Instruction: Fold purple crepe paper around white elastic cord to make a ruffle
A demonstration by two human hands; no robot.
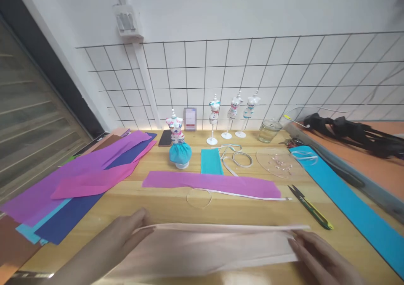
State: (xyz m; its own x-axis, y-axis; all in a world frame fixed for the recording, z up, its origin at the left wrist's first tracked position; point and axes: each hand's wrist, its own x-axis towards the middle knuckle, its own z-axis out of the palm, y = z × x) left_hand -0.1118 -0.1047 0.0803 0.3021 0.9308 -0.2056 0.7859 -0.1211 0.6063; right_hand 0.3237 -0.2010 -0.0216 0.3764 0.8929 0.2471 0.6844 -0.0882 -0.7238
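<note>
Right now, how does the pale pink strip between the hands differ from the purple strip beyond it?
The pale pink strip is faintly tinted; the purple strip is vivid. The pale pink strip lies between the left hand and right hand; the purple strip lies untouched on the table, farther from the person. Both are long and run crosswise.

The sheet (208,251) is pale pink, the strip (211,184) purple, the skirt (180,153) turquoise, its mannequin (176,128) patchy pink-and-white.
</note>
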